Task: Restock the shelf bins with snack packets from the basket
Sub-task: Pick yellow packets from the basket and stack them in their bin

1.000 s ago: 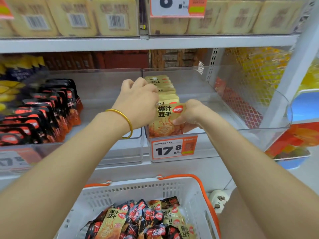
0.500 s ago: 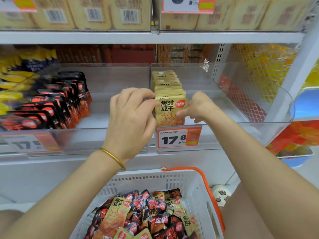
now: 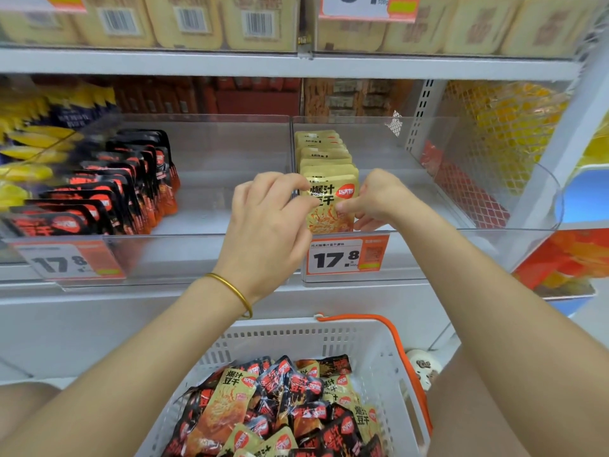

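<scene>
A beige snack packet (image 3: 331, 202) stands upright at the head of its row in the right-hand clear bin (image 3: 461, 231). The left hand (image 3: 267, 222) pinches its left edge and the curled fingers of the right hand (image 3: 379, 201) pinch its right edge. Whether its foot is seated is hard to tell behind the price tag (image 3: 346, 258). The step appears to be squaring this packet. The next move calls for letting go and picking another beige one from the mixed packets (image 3: 280, 407) in the basket (image 3: 372, 341).
</scene>
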`<state>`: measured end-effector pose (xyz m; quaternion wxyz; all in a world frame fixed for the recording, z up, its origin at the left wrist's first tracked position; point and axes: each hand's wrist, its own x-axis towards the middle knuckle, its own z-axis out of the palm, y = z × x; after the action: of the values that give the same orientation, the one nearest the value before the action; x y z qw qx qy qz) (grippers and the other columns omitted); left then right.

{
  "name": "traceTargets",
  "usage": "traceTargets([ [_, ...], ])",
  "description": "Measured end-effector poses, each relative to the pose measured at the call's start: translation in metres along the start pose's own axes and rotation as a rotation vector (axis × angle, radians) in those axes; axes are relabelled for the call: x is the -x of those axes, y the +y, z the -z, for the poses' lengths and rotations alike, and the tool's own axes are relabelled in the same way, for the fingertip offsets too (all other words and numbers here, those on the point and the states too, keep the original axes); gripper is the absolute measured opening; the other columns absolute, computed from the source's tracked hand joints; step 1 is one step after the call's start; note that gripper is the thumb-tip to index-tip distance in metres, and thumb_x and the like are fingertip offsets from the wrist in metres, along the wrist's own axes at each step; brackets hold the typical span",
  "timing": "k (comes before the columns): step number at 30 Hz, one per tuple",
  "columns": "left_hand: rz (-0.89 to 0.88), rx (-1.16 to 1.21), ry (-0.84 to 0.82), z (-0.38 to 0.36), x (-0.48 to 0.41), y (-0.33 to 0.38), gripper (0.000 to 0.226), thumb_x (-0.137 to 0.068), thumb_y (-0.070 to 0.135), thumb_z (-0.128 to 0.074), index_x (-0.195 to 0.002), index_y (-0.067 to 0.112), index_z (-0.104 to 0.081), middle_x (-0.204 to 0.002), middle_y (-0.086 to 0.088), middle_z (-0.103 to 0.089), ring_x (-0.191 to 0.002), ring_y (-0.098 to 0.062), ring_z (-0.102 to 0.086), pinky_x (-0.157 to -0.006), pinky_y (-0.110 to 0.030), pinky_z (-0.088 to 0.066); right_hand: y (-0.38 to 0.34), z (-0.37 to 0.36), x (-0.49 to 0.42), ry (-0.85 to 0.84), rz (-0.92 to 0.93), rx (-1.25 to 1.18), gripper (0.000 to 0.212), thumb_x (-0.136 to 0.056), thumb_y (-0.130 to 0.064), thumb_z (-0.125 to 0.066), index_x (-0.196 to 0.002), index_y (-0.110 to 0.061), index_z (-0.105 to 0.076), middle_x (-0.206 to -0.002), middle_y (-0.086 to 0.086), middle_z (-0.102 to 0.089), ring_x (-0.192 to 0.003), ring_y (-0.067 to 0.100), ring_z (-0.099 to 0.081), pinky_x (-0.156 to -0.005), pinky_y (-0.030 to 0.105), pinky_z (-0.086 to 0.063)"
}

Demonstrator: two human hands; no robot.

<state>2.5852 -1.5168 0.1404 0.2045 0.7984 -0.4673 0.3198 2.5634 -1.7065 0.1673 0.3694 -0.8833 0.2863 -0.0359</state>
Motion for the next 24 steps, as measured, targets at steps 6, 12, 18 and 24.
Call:
traceTargets([
  [6,0.000,-0.025,-0.014,-0.002,-0.001,-0.001,0.034,-0.081,0.018,-0.041,-0.101,0.012,-0.069,-0.114,-0.004,-0.062,-0.108,-0.024,-0.043,-0.086,-0.037,-0.028,0.000,0.002,0.003,0.054,0.025,-0.011,0.035,-0.079,-0.029,-0.077,-0.072,-0.009,-0.048,-0.080,0.011,-0.064,-0.066,0.023,-0.068,-0.063,0.038,-0.059],
  [12,-0.043,-0.119,-0.052,-0.010,-0.005,-0.001,0.033,-0.086,0.024,-0.043,-0.101,0.010,-0.069,-0.118,-0.005,-0.063,-0.120,-0.024,-0.045,-0.094,-0.041,-0.028,-0.002,-0.004,0.003,0.091,0.039,-0.034,0.036,-0.087,-0.030,-0.067,-0.071,-0.010,-0.043,-0.079,0.022,-0.069,-0.066,0.030,-0.071,-0.063,0.043,-0.060],
  [18,-0.046,-0.146,-0.100,-0.017,-0.005,-0.001,0.035,-0.088,0.027,-0.041,-0.100,0.009,-0.069,-0.121,-0.006,-0.062,-0.126,-0.024,-0.042,-0.097,-0.041,-0.026,-0.004,-0.005,0.001,0.066,0.020,-0.089,0.036,-0.088,-0.028,-0.067,-0.070,-0.010,-0.041,-0.079,0.022,-0.068,-0.068,0.032,-0.071,-0.064,0.044,-0.060],
  [24,-0.063,-0.118,-0.093,-0.016,0.001,0.000,0.035,-0.088,0.025,-0.042,-0.104,0.007,-0.068,-0.123,-0.008,-0.061,-0.127,-0.025,-0.040,-0.098,-0.042,-0.028,-0.001,0.000,0.007,0.084,0.034,-0.078,0.039,-0.082,-0.026,-0.073,-0.068,-0.011,-0.040,-0.073,0.015,-0.066,-0.066,0.028,-0.071,-0.059,0.038,-0.059],
])
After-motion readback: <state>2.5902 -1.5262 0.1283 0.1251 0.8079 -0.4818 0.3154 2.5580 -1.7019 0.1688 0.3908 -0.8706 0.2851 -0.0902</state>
